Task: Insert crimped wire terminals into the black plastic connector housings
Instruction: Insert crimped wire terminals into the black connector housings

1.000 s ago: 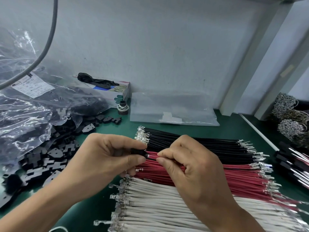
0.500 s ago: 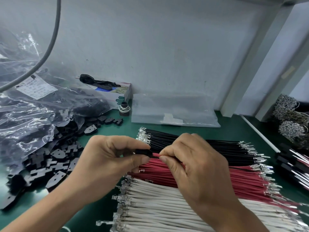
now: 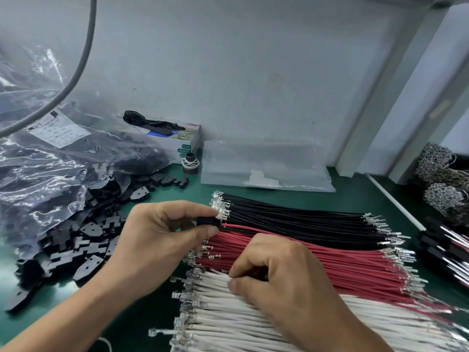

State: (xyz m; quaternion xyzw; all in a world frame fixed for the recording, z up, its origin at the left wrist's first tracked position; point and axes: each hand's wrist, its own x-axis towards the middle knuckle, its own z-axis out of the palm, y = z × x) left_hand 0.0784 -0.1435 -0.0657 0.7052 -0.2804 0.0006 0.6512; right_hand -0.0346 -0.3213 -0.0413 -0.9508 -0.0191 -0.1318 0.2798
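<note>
My left hand [image 3: 154,240] pinches a small black connector housing [image 3: 206,221] between thumb and forefinger, held above the wire rows. A red wire [image 3: 243,227] runs out of the housing to the right. My right hand [image 3: 284,280] is lower, its thumb and curled fingers pinching at the white wires [image 3: 228,318] near their crimped ends. Three rows of crimped wires lie on the green mat: black wires [image 3: 291,214] at the back, red wires [image 3: 342,265] in the middle, white in front.
Loose black housings [image 3: 83,235] spill from a clear plastic bag [image 3: 38,174] at the left. A small box [image 3: 187,138], a black spool [image 3: 190,163] and a flat clear bag [image 3: 266,168] stand along the wall. Finished assemblies [image 3: 446,242] lie at the right edge.
My right hand has let go of the red wire at the housing and dropped down to the white wires. My left hand still holds the housing, with the red wire now in it.
</note>
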